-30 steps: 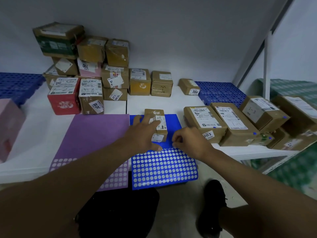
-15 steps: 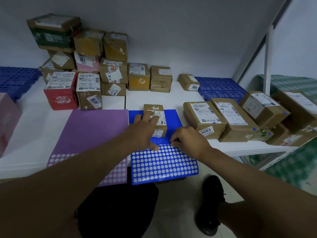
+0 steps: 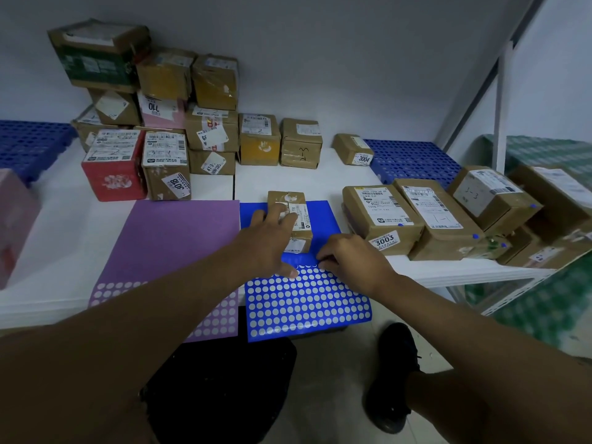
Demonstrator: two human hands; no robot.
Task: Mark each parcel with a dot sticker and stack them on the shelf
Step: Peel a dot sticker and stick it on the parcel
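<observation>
- A pink box (image 3: 14, 225) sits at the far left edge of the white shelf (image 3: 64, 238), with a blue perforated mat (image 3: 28, 145) behind it.
- The stack of parcels (image 3: 150, 110) at the back left reaches three layers high; a green-sided box (image 3: 96, 56) tops it, and readable labels say "110" and "3018", both upside down. A red box (image 3: 112, 174) stands at the stack's front left corner.
- A purple sticker sheet (image 3: 173, 251) lies flat in front of the stack, its near edge overhanging the shelf; only its near rows carry pale dots.
- The left hand (image 3: 272, 241) lies spread, fingers straight, on top of the small brown parcel (image 3: 294, 219), thumb reaching down onto the blue sticker sheet (image 3: 304, 299).
- That parcel rests on the far half of the blue sheet, long axis running away from the person, a white label on its top and another on its near end; their print is too small to read.
- The right hand (image 3: 352, 261) is curled, fingertips pinching at the top row of dots on the blue sheet, just beside the parcel's near right corner.
- Behind, a small parcel marked "3004" (image 3: 352, 150) lies near a second blue mat (image 3: 416, 161).
- To the right, a parcel labelled "3003" (image 3: 381, 216) starts a row of larger brown parcels (image 3: 480, 213), several bearing blue dots.
- Below, a dark shoe (image 3: 394, 376) stands on the floor.
</observation>
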